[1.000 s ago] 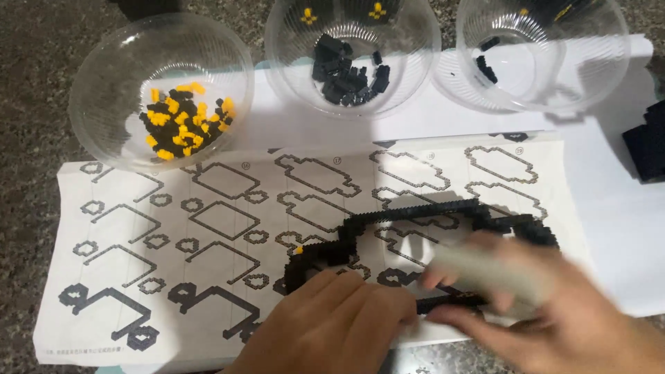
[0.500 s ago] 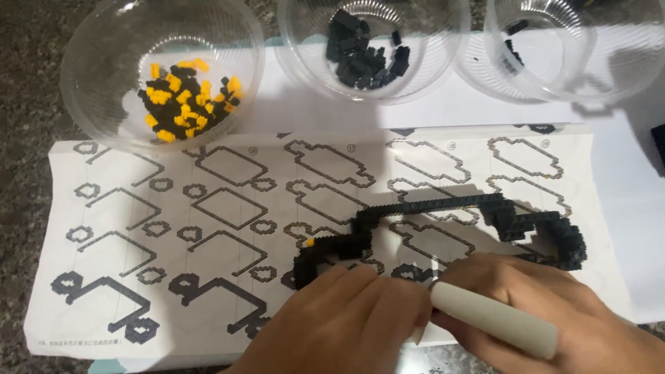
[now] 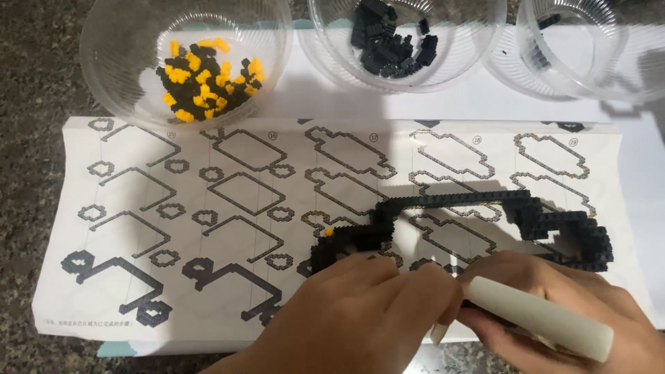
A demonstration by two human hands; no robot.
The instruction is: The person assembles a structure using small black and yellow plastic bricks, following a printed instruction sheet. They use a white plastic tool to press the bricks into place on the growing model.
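Note:
A black outline built of tiny blocks [image 3: 526, 211], with one yellow block near its left end, lies on a printed sheet of step diagrams [image 3: 208, 201]. My left hand [image 3: 360, 312] rests on the lower left part of the build, fingers curled over it. My right hand [image 3: 561, 312] holds a cream-coloured pen-like tool [image 3: 537, 318] whose tip points left toward my left fingertips. The bottom edge of the build is hidden under both hands.
Three clear plastic bowls stand behind the sheet: one with yellow and black blocks [image 3: 201, 76], one with black blocks [image 3: 395, 38], one [image 3: 589, 48] with a few black pieces. White paper [image 3: 443, 97] lies under them on a speckled stone counter [image 3: 34, 76].
The view has moved closer and shifted. My right hand with the tool has settled from a blur to a steady hold lower right. My left hand stays on the build.

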